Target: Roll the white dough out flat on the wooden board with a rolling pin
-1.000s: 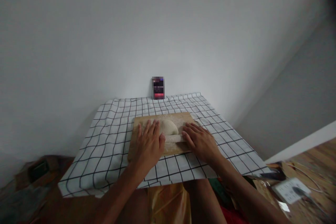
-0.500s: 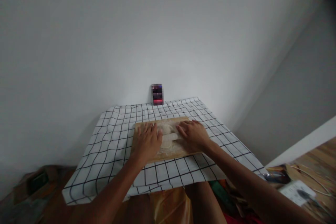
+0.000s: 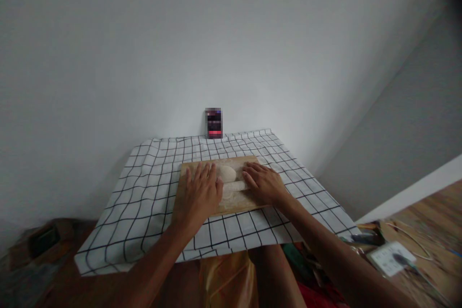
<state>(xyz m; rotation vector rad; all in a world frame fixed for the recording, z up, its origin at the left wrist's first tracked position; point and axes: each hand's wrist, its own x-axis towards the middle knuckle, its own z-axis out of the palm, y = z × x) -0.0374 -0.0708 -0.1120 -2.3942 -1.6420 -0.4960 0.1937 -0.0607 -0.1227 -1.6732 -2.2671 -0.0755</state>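
Observation:
A pale rolling pin (image 3: 234, 186) lies crosswise on a floured wooden board (image 3: 252, 199). Just beyond its far side, a rounded, flattened piece of dough (image 3: 227, 173) is visible. My left hand (image 3: 202, 187) rests palm down over the pin's left end, fingers stretched forward and apart. Over the right end lies my right hand (image 3: 264, 182), its fingers extended and angled inward. Both palms hide the ends of the pin. Loose flour covers the board on the near side of the pin.
A black-and-white checked cloth (image 3: 144, 202) covers the table. A phone with a blurred screen (image 3: 214, 123) leans against the wall (image 3: 231, 33) at the back. A white power strip (image 3: 391, 258) with a plugged-in cord lies at lower right. A box (image 3: 46, 243) stands at lower left.
The rolling pin and both hands have come nearer to me relative to the board. Dough that showed on both sides of the pin now shows on the far side. The view has tilted slightly.

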